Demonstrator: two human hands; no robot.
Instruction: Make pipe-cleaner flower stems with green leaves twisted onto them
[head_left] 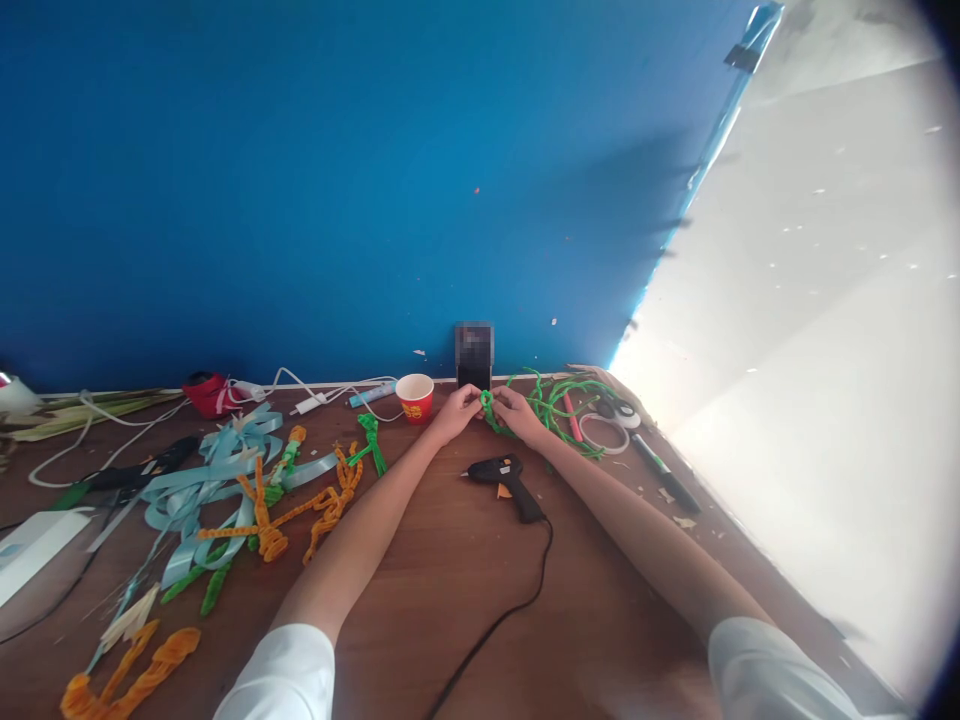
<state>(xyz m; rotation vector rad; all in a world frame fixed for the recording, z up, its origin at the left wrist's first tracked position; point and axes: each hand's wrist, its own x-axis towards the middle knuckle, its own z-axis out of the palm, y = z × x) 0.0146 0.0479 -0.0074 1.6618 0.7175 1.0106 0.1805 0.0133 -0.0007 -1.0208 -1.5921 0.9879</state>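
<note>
Out in front of me, near the wall, both hands meet over a looped green pipe cleaner [487,402]. My left hand [457,412] pinches its left side, while my right hand [516,414] grips it from the right. Part of the loop is hidden by the fingers. A dark phone [475,355] leans upright on the wall just behind the hands. Below them on the table lies a black glue gun [504,474], its nozzle pointing left and its cord running toward me. Loose green pipe cleaners [559,400] spread out beside my right hand.
A red paper cup [415,398] stands left of my hands. Light blue ribbon [202,480] and orange pipe cleaner pieces [270,538] clutter the left side. A roll of clear tape [604,434] and a marker [666,472] lie on the right. White cables [307,402] run along the blue wall.
</note>
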